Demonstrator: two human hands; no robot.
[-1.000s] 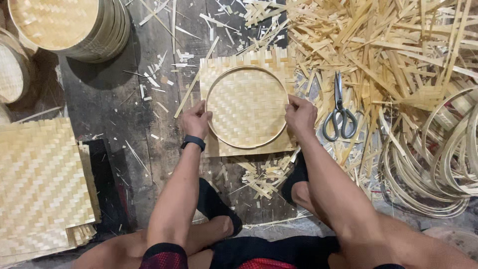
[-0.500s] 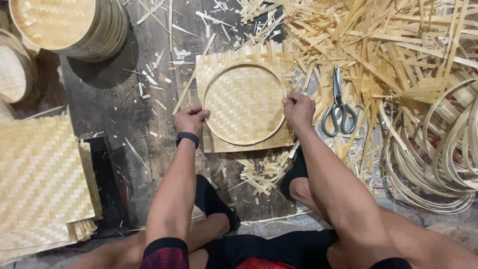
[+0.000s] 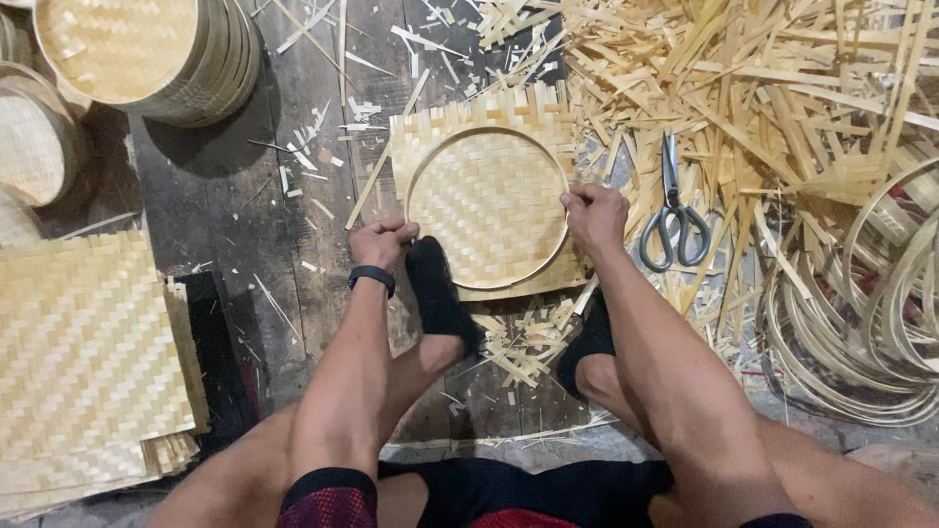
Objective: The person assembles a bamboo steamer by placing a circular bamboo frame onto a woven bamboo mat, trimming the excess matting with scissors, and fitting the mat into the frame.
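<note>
A square woven bamboo mat (image 3: 460,117) lies on the dark wooden floor with a round bamboo hoop (image 3: 486,208) pressed onto it. My left hand (image 3: 380,242), with a black band on the wrist, grips the hoop's left rim. At the hoop's right rim, my right hand (image 3: 594,215) pinches hoop and mat together. My left foot in a black sock (image 3: 438,293) rests on the mat's lower left edge, just beside the left hand.
Scissors (image 3: 671,200) lie right of the mat among a heap of bamboo offcuts (image 3: 782,88). Coiled bamboo hoops (image 3: 861,313) sit at the right. A stack of woven mats (image 3: 83,362) lies at the left, finished round trays (image 3: 147,54) at the top left.
My left foot has come forward onto the mat's lower left edge. The left hand shifted down and left along the rim.
</note>
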